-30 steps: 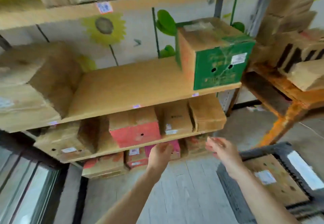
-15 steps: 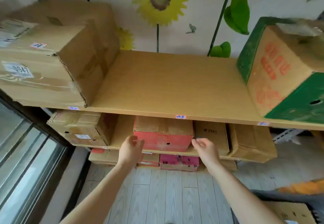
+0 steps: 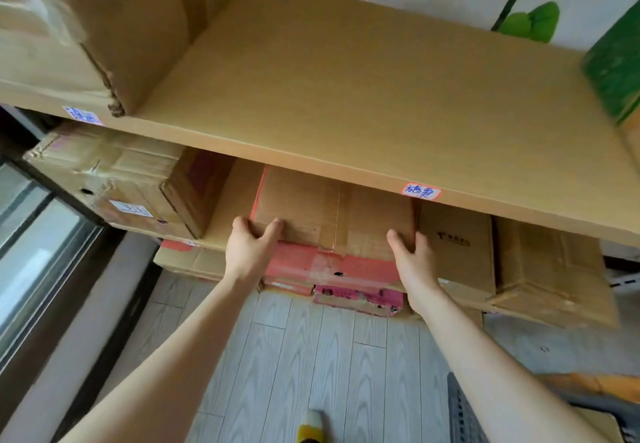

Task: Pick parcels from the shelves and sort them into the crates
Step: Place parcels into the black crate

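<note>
Under the big shelf (image 3: 346, 79), the red box (image 3: 332, 214) sits on the lower shelf (image 3: 225, 207), just beside a brown box (image 3: 453, 245). Left hand (image 3: 247, 252) holds its left front corner, right hand (image 3: 412, 262) its right one; both grips curl tight on it.

Gap left of red box (image 3: 329, 214) (bare); brown box (image 3: 453, 245) crowds right.

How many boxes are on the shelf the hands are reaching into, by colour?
red box: 1
brown boxes: 3
total: 4
</note>
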The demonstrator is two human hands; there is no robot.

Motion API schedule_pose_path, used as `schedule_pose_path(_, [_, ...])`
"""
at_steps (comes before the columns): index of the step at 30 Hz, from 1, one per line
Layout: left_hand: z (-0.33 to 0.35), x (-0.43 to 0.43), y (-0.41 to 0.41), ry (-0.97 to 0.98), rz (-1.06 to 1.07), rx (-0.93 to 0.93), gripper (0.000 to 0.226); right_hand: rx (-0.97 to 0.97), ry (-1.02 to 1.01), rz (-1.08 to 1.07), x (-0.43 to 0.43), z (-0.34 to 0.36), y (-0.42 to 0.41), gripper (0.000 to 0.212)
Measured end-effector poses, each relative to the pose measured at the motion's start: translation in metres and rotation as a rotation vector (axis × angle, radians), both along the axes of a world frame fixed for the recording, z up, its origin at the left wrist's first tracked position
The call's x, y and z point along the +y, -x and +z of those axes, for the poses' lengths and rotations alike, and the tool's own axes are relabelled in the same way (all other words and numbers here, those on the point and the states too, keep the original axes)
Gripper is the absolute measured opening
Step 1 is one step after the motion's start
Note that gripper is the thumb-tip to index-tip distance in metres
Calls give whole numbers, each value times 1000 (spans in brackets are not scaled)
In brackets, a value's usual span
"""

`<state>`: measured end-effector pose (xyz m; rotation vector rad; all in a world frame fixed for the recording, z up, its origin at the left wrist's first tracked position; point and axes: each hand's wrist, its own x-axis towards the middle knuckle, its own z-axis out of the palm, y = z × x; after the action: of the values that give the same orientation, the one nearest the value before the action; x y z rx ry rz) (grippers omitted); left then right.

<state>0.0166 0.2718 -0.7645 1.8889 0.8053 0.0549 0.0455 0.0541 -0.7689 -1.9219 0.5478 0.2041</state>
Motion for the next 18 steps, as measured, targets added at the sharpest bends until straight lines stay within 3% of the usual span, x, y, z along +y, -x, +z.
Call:
schedule_pose_path(6, [-2, 16, 66, 21, 68, -3, 49, 41, -22, 0, 15, 2, 75, 68])
schedule_pose_path(14, [4, 30, 132, 22, -2, 45, 54, 2, -134, -23, 22, 27, 148, 29])
schedule_pose_path(18, [9, 43, 145, 297, 90, 32, 74, -94, -214, -215, 11, 52, 154, 23])
